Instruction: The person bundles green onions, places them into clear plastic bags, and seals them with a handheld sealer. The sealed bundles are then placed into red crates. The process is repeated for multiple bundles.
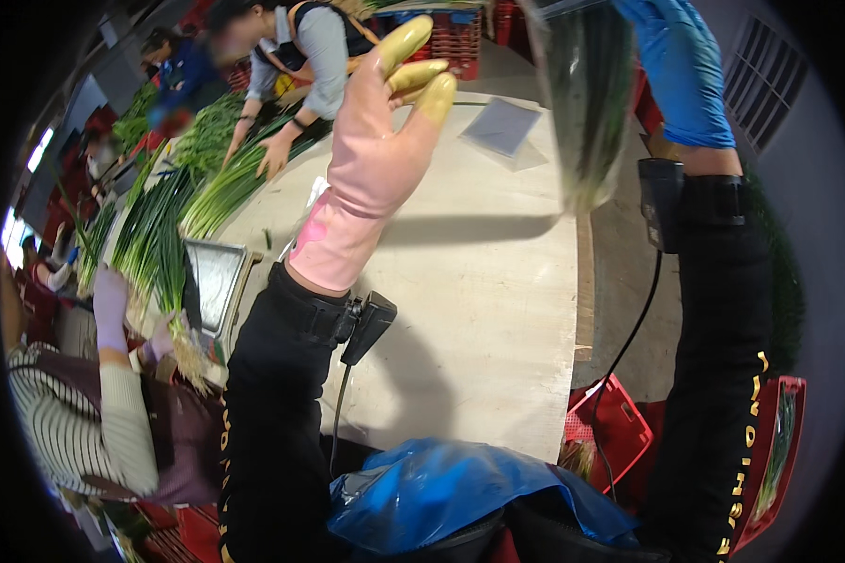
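My left hand (387, 141), in a pink rubber glove with yellow fingertips, is raised over the pale table (479, 302) with its fingers apart and nothing in it. My right hand (686, 77), in a blue glove, is lifted at the upper right. Beside its fingers hangs a clear plastic bag of green onions (588, 105), upright, roots down, above the table's right edge. The bag's top and my right fingertips are cut off by the picture's rim, so the grip does not show. A stack of flat plastic bags (503, 127) lies on the table's far side.
Bunches of green onions (158, 232) lie on the left beside a metal tray (215, 281). A co-worker's gloved hands (158, 338) touch one bunch; another co-worker's bare hands (274, 151) rest on onions farther back. Red crates (609, 429) stand on the right below the table.
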Demonstrator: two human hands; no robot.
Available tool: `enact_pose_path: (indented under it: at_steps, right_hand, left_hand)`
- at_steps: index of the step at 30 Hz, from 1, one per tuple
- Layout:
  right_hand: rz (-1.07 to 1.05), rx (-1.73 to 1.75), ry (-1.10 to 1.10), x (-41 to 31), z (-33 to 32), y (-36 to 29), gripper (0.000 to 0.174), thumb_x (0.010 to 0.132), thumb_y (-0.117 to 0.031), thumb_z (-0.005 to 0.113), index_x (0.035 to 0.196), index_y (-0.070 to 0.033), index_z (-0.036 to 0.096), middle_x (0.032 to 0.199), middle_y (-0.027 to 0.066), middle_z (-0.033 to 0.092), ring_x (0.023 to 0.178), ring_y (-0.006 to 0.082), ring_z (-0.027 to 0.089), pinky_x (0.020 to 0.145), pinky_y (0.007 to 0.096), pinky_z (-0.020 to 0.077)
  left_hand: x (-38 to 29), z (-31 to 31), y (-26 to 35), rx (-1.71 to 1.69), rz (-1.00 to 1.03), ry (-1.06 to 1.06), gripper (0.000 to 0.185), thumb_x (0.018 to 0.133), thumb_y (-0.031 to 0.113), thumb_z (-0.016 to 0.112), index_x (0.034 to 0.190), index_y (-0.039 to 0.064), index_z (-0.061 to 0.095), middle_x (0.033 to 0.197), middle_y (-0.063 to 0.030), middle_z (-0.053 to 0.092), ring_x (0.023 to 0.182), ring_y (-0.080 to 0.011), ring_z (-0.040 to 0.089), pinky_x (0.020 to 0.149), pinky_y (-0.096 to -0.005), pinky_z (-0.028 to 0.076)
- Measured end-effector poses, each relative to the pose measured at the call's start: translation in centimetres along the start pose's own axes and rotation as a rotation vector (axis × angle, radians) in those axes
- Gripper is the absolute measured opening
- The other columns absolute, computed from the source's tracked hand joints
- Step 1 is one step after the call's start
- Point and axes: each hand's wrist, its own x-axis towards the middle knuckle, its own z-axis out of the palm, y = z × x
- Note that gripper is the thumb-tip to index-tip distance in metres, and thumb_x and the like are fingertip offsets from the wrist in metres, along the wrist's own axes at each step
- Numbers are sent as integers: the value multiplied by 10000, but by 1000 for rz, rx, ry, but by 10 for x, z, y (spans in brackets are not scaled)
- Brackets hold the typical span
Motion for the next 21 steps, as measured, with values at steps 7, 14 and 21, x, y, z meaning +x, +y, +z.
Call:
enact_pose_path:
  at_steps: [7, 14, 21]
  right_hand:
    - [351, -821, -141, -154, -16, 40, 283, 987, -143, 549, 1217, 10, 611, 1124, 81, 662, 1045, 153, 615, 964, 277, 445]
    - [984, -1367, -576, -430, -90, 97, 214, 910, -115, 594, 1095, -15, 632, 997, 241, 644, 921, 424, 631, 794, 420, 522]
    - [934, -1616, -791, -464, -89, 109, 235, 848, -140, 577, 1037, -1, 589, 914, 254, 649, 811, 438, 643, 720, 497, 531]
  left_hand:
    - [-182, -135, -48, 604, -593, 164, 458, 884, 138, 671, 1298, 7, 528, 1196, -169, 606, 1019, -241, 626, 864, -323, 511]
    - [-374, -204, -26, 1086, -1165, -54, 598, 800, 243, 730, 1306, 3, 520, 1303, -219, 547, 1241, -358, 490, 1053, -414, 393]
    - [-405, -226, -16, 1519, -1254, -301, 586, 764, 393, 728, 1222, 61, 576, 1225, -190, 585, 1164, -343, 539, 974, -411, 435]
